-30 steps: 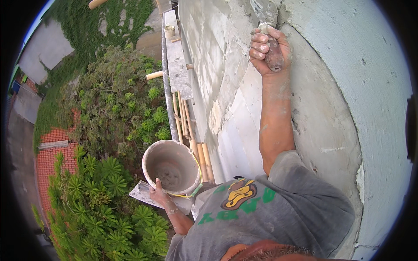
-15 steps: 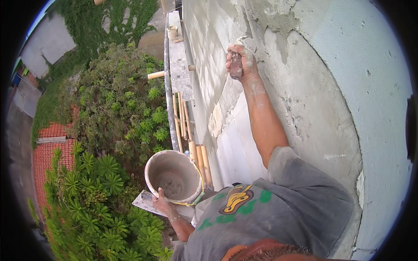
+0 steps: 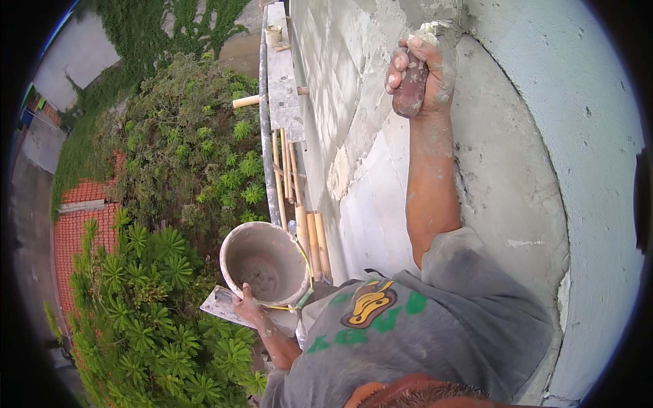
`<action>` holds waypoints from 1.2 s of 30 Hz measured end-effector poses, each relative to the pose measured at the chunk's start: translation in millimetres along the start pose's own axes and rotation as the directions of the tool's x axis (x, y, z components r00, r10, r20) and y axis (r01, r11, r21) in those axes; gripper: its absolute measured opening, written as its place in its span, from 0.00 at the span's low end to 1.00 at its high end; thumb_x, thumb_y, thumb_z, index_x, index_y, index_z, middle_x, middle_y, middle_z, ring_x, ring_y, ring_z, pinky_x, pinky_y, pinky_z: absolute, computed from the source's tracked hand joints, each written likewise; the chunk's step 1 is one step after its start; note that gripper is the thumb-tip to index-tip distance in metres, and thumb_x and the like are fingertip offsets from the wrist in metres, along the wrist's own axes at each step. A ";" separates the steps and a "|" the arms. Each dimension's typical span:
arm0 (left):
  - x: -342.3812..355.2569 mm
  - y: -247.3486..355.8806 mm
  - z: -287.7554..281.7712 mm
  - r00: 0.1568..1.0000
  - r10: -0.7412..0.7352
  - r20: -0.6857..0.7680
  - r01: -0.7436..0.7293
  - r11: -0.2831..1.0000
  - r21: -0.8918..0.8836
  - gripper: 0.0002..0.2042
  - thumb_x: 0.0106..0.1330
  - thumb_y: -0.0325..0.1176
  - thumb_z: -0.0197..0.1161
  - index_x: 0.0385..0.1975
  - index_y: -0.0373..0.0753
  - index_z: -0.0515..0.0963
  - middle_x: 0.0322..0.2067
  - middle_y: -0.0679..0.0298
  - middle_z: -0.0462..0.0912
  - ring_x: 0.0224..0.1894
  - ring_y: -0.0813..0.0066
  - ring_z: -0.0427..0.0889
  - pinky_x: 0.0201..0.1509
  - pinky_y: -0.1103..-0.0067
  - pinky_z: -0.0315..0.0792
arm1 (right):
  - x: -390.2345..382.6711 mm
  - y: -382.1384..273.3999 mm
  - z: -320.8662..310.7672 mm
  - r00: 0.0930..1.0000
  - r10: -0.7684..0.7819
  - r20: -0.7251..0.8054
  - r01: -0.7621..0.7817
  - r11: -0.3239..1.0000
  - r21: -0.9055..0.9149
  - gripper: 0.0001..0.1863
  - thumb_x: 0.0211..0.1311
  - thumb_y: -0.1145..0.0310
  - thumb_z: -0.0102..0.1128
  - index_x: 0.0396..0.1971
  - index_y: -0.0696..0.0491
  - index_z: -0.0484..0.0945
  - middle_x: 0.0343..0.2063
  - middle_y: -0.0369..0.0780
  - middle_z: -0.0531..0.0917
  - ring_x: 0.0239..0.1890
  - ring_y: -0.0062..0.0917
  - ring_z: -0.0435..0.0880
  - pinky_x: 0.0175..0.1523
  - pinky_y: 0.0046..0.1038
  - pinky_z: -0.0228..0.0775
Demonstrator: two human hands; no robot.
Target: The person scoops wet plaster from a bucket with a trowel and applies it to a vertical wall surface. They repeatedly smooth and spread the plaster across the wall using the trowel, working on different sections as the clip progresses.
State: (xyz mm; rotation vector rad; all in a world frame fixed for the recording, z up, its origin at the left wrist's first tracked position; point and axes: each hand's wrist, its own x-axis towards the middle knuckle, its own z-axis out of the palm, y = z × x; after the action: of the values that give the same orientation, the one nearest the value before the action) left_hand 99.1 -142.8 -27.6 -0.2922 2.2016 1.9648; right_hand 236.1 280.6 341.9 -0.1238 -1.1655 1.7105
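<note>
My right hand [image 3: 435, 75] is closed round the dark reddish-brown handle of a trowel [image 3: 411, 87], up against the plastered wall [image 3: 507, 156]. Its blade is mostly hidden behind the fist, where pale wet mortar [image 3: 430, 30] shows. Mortar smears cover the fingers and forearm. Lower left, my left hand [image 3: 250, 307] grips the near rim of a mortar-stained bucket [image 3: 292, 289], its thumb over the edge. The bucket tilts toward me, with a little grey mortar [image 3: 262, 275] at its bottom and a yellow wire handle hanging at its right.
A flat grey board [image 3: 218, 307] lies under the bucket. Beyond it run a narrow scaffold plank [image 3: 282, 95] with a small pail [image 3: 273, 34] on it, and bamboo poles [image 3: 313, 238]. To the left, far below, are trees [image 3: 136, 313] and a red tiled roof [image 3: 85, 238].
My right hand has swung to the right and come closer to the camera with the trowel. The bucket and my left hand have shifted slightly left and up in the picture.
</note>
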 end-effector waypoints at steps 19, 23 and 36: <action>1.6 4.9 -4.1 0.990 -0.011 0.142 0.011 1.000 0.002 0.12 0.60 0.27 0.65 0.42 0.28 0.79 0.36 0.59 0.81 0.33 0.70 0.79 0.40 0.72 0.73 | -28.9 -15.8 -26.8 0.937 0.212 0.278 -0.293 0.909 0.296 0.18 0.69 0.61 0.47 0.42 0.63 0.75 0.23 0.42 0.79 0.19 0.31 0.80 0.24 0.33 0.76; 5.5 -3.3 -4.5 0.994 0.015 0.112 -0.023 0.997 0.071 0.12 0.58 0.26 0.66 0.40 0.27 0.79 0.34 0.59 0.81 0.32 0.70 0.78 0.39 0.73 0.73 | -35.5 -12.5 -2.9 0.983 0.118 0.139 -0.130 0.988 0.084 0.15 0.67 0.62 0.52 0.39 0.59 0.78 0.19 0.40 0.79 0.16 0.29 0.81 0.19 0.30 0.76; -0.1 3.2 -1.0 0.995 0.015 0.097 -0.007 0.996 -0.086 0.11 0.56 0.26 0.65 0.36 0.26 0.79 0.31 0.58 0.81 0.29 0.70 0.77 0.36 0.73 0.73 | 36.3 28.8 -33.8 0.962 0.255 -0.098 -0.253 0.967 0.028 0.09 0.55 0.64 0.63 0.27 0.54 0.77 0.18 0.39 0.81 0.12 0.26 0.79 0.15 0.27 0.73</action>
State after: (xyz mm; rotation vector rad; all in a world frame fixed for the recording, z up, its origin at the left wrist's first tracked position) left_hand 98.4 -143.5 -24.4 -0.1917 2.0676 2.0365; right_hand 218.6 329.7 318.0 -0.3595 -1.0977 1.9136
